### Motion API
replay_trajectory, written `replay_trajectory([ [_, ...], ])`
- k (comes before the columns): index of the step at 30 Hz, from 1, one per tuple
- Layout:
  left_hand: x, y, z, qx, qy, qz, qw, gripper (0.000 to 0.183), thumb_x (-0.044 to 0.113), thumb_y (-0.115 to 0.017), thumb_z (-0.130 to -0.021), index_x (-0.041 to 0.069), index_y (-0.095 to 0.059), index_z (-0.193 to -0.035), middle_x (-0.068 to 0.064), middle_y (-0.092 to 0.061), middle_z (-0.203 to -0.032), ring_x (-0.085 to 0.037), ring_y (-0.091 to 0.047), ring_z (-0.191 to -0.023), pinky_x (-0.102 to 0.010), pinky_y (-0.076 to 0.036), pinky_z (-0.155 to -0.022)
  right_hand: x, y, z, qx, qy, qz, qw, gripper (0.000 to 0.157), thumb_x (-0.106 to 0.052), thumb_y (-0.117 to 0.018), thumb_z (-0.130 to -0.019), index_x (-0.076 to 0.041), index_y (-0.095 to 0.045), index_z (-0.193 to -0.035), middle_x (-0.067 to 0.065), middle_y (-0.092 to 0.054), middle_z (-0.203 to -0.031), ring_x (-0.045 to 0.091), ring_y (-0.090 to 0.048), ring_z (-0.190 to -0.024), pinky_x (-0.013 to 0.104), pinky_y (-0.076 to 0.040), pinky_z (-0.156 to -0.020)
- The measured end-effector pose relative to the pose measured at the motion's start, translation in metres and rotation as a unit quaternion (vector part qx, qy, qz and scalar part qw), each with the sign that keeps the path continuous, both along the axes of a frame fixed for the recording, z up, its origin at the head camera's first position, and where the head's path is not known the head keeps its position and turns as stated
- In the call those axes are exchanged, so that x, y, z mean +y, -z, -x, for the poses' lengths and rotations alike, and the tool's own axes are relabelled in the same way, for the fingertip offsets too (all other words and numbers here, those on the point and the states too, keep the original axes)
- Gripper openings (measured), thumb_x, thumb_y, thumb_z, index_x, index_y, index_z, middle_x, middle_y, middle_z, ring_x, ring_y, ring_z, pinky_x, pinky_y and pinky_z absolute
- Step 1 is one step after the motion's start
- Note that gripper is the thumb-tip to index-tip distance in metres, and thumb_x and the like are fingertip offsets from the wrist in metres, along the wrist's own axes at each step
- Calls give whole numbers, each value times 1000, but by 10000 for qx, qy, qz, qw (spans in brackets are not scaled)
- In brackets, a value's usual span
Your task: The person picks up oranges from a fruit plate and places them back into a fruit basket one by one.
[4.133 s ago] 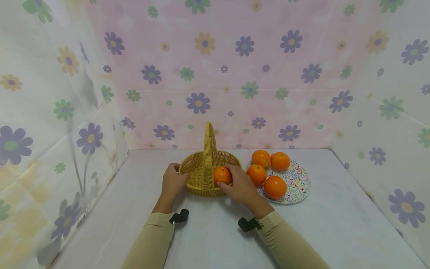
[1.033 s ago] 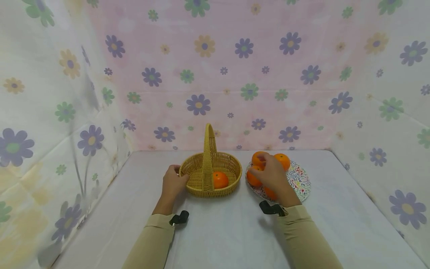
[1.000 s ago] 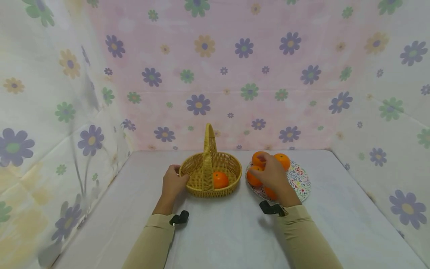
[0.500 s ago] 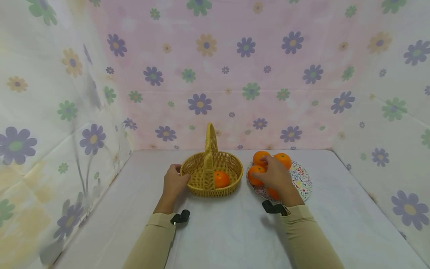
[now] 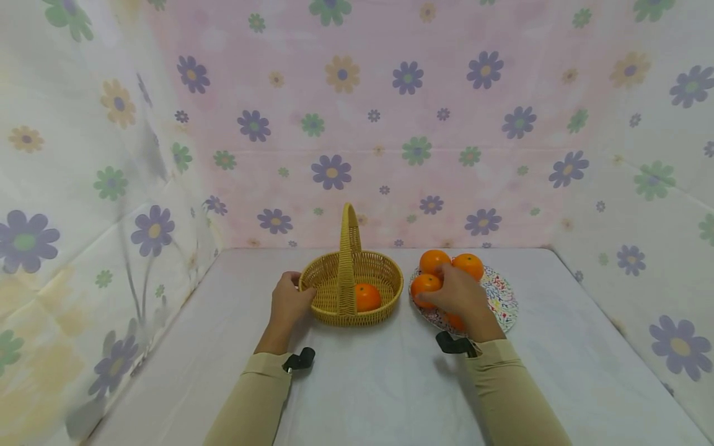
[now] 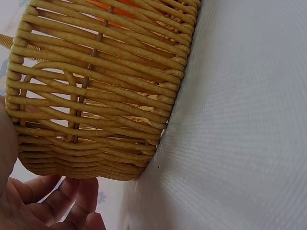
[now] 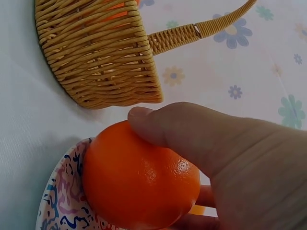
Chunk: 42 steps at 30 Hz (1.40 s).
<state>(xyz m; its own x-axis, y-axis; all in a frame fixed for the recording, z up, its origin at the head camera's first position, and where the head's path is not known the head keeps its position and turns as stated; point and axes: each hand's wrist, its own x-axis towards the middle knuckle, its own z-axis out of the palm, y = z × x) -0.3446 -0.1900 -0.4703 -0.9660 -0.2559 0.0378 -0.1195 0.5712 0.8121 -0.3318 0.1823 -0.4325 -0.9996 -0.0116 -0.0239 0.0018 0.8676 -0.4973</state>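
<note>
A yellow wicker basket [image 5: 362, 319] with a tall arched handle stands at the middle of the table, one orange [image 5: 367, 298] inside it on the right of the handle. My left hand [image 5: 287, 305] grips its left rim, fingers wrapped round the outside in the left wrist view. To the right, my right hand [image 5: 462, 297] holds another orange [image 7: 139, 179] at the near left of a speckled plate [image 5: 503, 303]. Its thumb [image 7: 158, 122] lies on the fruit and the fingers reach behind it. That orange overlaps the plate in the right wrist view.
Two more oranges sit at the plate's back, a left one [image 5: 433, 261] and a right one [image 5: 468, 266]. A front orange [image 5: 455, 321] is partly hidden under my right hand. Flowered cloth walls [image 5: 357, 124] border the white table [image 5: 362, 390] on three sides.
My right hand has left the orange in the basket and moved right to the plate. Over the last second its thumb and fingers have closed round another orange. The left hand stays at the rim.
</note>
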Motion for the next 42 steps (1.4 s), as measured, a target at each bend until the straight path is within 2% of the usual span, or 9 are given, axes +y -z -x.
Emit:
replay_trajectory([
  [7,1,-2,-2,-4,8,8,10000,56,21,-68,-92,1,-48,-141,-18,-58,-130,-31,-58,-112,-44,-55,-93,0,-1,0,-54,-70,-299,9995,86,-67,-79,-75,-12,-58,-138,9,-70,-120,29,-64,-100,50,-52,-82],
  [12,1,-2,-1,-32,-18,12,10000,56,21,-68,-93,1,-48,-141,-18,-58,-131,-31,-58,-113,-44,-55,-94,1,1,0,-4,-69,-350,9994,81,-66,-80,-75,-12,-64,-131,6,-72,-114,26,-64,-95,47,-52,-78],
  [29,1,-1,0,-25,-26,-23,10000,56,19,-69,-93,0,-47,-141,-20,-57,-133,-33,-58,-115,-47,-54,-96,3,-4,-2,-6,-85,59,9999,79,-64,-82,-75,-10,-65,-130,6,-71,-113,27,-62,-97,46,-52,-80],
  [36,0,-1,1,-21,-27,-37,10000,56,20,-69,-92,0,-48,-140,-19,-58,-131,-32,-57,-114,-46,-54,-96,2,-7,-4,39,-135,208,9997,79,-61,-81,-78,-11,-62,-136,7,-71,-116,28,-63,-100,49,-54,-84],
  [42,0,0,0,-5,-34,-35,10000,55,21,-69,-92,1,-49,-139,-19,-58,-131,-32,-58,-114,-46,-54,-96,1,-10,-4,85,-140,306,9994,76,-60,-81,-78,-11,-64,-134,7,-70,-115,28,-63,-98,46,-54,-81],
])
